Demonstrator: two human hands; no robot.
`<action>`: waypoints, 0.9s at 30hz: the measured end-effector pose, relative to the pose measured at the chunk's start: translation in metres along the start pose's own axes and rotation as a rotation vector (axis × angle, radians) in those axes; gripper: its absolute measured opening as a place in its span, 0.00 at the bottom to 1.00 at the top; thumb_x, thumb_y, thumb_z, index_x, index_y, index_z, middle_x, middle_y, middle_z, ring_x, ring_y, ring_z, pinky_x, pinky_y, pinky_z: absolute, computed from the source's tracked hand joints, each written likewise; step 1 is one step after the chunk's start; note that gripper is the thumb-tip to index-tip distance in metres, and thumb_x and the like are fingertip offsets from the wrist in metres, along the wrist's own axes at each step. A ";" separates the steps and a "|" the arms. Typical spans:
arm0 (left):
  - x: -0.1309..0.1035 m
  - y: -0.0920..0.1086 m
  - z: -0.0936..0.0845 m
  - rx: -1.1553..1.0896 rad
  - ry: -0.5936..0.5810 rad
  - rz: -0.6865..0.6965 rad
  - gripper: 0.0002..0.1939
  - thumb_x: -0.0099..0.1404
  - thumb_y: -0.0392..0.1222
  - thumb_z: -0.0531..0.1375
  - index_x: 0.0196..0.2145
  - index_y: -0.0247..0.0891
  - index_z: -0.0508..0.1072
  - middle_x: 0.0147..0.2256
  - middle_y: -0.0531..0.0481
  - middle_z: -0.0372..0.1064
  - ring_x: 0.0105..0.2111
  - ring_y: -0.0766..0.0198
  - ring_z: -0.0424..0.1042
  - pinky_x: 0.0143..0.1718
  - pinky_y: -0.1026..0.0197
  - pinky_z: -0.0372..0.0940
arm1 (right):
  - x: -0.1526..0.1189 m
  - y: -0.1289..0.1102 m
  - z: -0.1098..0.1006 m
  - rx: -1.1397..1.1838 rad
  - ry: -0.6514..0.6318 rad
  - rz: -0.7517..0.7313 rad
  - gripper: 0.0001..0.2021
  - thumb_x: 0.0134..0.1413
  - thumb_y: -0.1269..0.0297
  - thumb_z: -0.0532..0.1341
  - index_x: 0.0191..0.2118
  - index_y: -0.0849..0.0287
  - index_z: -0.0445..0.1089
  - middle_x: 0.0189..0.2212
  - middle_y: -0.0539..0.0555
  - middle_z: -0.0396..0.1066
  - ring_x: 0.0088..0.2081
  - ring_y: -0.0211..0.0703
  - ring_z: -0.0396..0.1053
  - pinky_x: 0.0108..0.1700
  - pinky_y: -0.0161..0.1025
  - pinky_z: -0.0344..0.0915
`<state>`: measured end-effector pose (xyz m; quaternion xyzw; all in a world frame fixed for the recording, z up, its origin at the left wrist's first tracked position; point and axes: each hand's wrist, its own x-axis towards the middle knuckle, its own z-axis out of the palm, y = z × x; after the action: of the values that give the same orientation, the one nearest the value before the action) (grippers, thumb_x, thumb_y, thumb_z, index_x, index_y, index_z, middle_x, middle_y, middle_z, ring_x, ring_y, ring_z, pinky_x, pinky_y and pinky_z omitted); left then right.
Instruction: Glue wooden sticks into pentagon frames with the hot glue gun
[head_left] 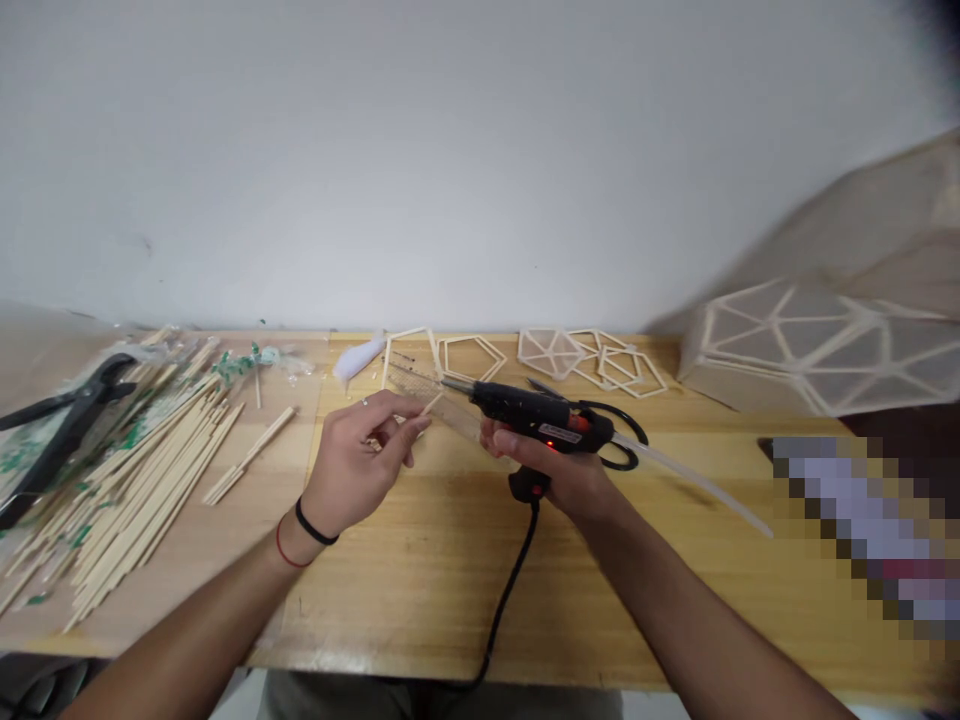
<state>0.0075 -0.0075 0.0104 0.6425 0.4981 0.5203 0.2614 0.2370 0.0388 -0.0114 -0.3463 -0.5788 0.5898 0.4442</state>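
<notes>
Fingers of yr L hand (364, 450) pinch a short stick (433, 403) abv the table (405, 570), slanting far-right, end just beside the nozzle (459, 385) of the glue gun (525, 408) yr R hand (566, 475) grips, fingers wrapped.

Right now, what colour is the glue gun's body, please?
The glue gun's body is black (head view).

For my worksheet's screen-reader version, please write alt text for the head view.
A right hand holds a glue gun, its nozzle near a thin stick pinched in the left hand, above a wooden table. Loose sticks lie at left; light frames lie near the wall.
</notes>
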 end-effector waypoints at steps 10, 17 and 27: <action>-0.001 -0.003 -0.001 0.015 -0.015 0.007 0.05 0.71 0.40 0.67 0.39 0.37 0.83 0.26 0.51 0.78 0.20 0.68 0.74 0.23 0.66 0.69 | 0.000 0.001 0.001 -0.023 -0.011 0.010 0.15 0.52 0.49 0.75 0.31 0.55 0.78 0.27 0.52 0.73 0.31 0.47 0.71 0.35 0.45 0.69; -0.001 -0.001 -0.001 0.009 -0.016 0.006 0.05 0.71 0.39 0.66 0.38 0.37 0.82 0.26 0.51 0.78 0.19 0.69 0.73 0.23 0.66 0.69 | -0.001 0.003 -0.001 0.032 -0.014 0.021 0.15 0.54 0.49 0.75 0.32 0.54 0.79 0.28 0.51 0.73 0.30 0.44 0.67 0.35 0.44 0.65; -0.001 -0.001 -0.001 0.008 -0.021 0.031 0.04 0.71 0.38 0.66 0.38 0.35 0.82 0.26 0.52 0.77 0.20 0.69 0.73 0.25 0.66 0.69 | 0.001 0.000 0.001 0.031 -0.004 0.067 0.16 0.50 0.47 0.76 0.31 0.55 0.79 0.26 0.51 0.72 0.28 0.42 0.66 0.32 0.42 0.63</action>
<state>0.0066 -0.0083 0.0097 0.6566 0.4875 0.5154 0.2561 0.2355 0.0389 -0.0110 -0.3572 -0.5587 0.6138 0.4283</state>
